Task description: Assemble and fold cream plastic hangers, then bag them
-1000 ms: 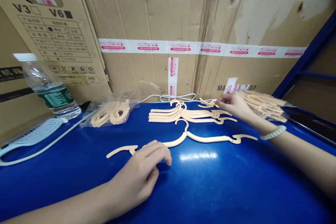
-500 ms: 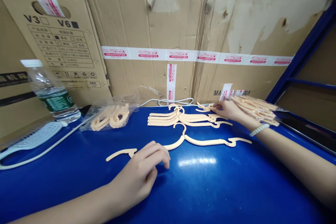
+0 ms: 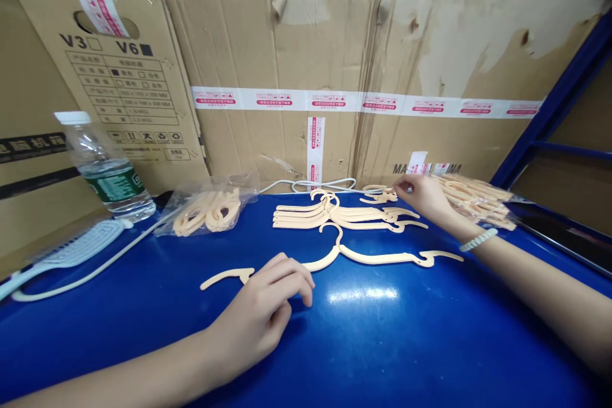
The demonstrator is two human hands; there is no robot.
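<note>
My left hand hovers at or on the left arm of a cream folding clothes hanger, hiding part of it. Its fingers are loosely bent, with nothing visible between them and the thumb. The hanger lies unfolded, hook pointing away from me. Behind it is a row of several similar hangers. Farther back, my right hand has thumb and fingertips pinched together beside small loose cream hanger parts. Whatever it pinches is too small or hidden to make out.
Bagged cream hanger parts lie at right, another clear bag at left. A water bottle, a pale blue hairbrush and a white cable are on the blue table. Cardboard stands behind.
My right hand has lifted slightly from the small loose parts, its fingertips pinched. My left hand keeps its place by the hanger. The whole view has shifted slightly.
</note>
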